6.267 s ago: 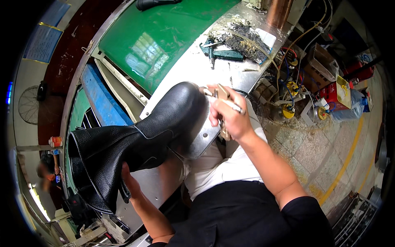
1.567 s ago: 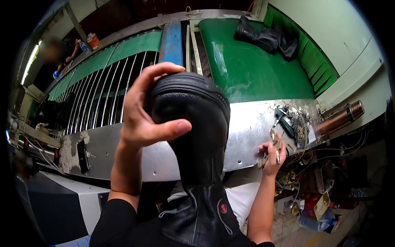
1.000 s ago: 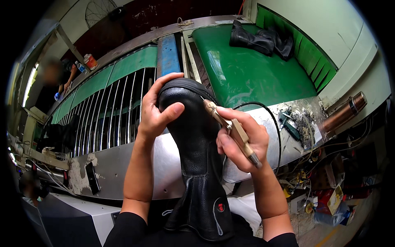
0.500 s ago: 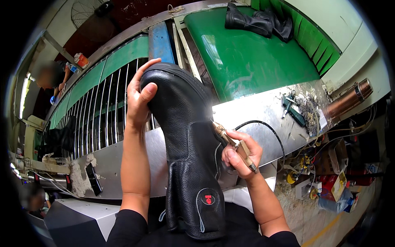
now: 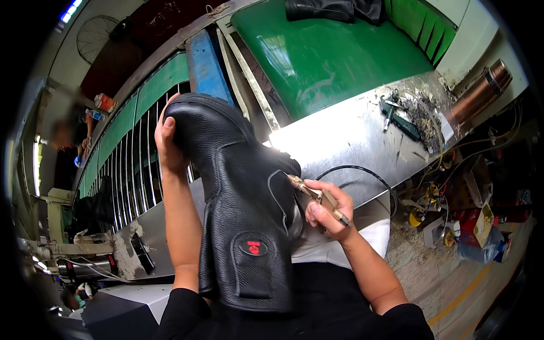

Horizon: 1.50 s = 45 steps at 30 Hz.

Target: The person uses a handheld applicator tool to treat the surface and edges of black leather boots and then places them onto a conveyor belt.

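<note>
A tall black leather boot (image 5: 226, 175) with a red mark on its shaft lies across the middle, toe pointing away and shaft toward my body. My left hand (image 5: 169, 144) grips it by the toe, thumb on the upper and the other fingers mostly hidden behind. In my right hand (image 5: 335, 211) is a small brass-coloured spray gun (image 5: 300, 184), fingers wrapped round its body. Its nozzle points at the boot near the heel and ankle, close to the leather; whether it touches, I cannot tell. A black hose (image 5: 362, 169) curves behind my right hand.
Beyond the boot lies a metal ledge (image 5: 340, 136) with a green-handled tool (image 5: 405, 126) and dark debris. A green conveyor belt (image 5: 328, 62) carries more black boots (image 5: 323, 10). Metal bars (image 5: 127, 190) run at left, where another person (image 5: 62, 136) stands. A copper-coloured flask (image 5: 481, 93) lies far right.
The boot has swung left and turned, showing more of its side and heel. My left hand moved left with it. The spray gun shifted slightly left and down. The whole view has tilted a little.
</note>
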Motion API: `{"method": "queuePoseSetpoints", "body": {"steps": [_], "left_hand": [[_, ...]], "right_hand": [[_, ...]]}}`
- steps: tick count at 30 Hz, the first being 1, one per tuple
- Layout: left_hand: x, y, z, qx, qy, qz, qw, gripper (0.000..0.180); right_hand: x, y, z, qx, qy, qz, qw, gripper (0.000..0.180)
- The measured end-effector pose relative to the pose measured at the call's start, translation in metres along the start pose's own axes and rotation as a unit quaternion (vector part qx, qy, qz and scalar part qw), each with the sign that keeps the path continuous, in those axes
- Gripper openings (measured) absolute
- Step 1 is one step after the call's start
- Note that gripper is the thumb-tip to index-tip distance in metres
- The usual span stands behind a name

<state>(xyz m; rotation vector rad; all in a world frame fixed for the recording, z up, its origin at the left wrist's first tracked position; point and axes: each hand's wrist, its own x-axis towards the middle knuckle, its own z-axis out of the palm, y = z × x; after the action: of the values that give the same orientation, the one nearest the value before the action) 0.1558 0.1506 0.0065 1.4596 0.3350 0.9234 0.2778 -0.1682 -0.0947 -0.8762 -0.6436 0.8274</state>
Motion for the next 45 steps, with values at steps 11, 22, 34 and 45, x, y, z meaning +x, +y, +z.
{"method": "queuePoseSetpoints", "body": {"steps": [11,22,34,45], "left_hand": [[-0.084,-0.038,-0.037,-0.123,0.193,-0.185,0.956,0.055],[-0.258,0.029,-0.035,0.096,0.264,-0.370,0.886,0.037],[-0.287,0.041,0.076,-0.060,0.046,-0.542,0.837,0.080],[-0.270,0.017,0.107,-0.160,-0.029,-0.544,0.823,0.077]], "right_hand": [[-0.002,0.005,0.007,0.007,0.056,0.043,0.997,0.040],[0.009,0.025,0.041,-0.056,0.078,0.025,0.995,0.043],[-0.014,0.011,0.036,0.019,0.053,0.080,0.995,0.046],[-0.047,-0.014,0.003,0.064,0.024,0.164,0.984,0.041]]}}
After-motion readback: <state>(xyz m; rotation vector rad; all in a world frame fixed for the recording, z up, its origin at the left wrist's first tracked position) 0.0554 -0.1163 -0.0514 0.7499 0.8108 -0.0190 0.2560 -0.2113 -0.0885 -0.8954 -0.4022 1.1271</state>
